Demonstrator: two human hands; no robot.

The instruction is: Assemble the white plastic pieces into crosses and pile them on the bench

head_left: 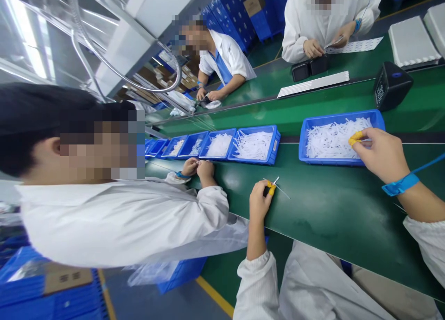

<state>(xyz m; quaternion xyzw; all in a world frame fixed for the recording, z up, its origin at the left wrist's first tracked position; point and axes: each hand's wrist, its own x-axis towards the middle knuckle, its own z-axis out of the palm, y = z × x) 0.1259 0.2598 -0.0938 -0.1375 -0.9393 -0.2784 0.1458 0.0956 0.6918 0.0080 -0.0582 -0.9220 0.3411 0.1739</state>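
The left hand pinches thin white pieces, ends jutting past the fingertips, seemingly for access. The right hand, fingers narrowed, hangs over white strips in a handy blue bin; its grip I cannot tell.

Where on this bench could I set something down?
Bare green worktop lies between the left hand and right hand, in front of the blue bin; a gap separates bin and tray row. A co-worker's hands crowd the row's near side.

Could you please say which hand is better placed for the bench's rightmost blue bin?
Probably the right hand: it's at that blue bin, while the left hand holds thin pieces farther away.
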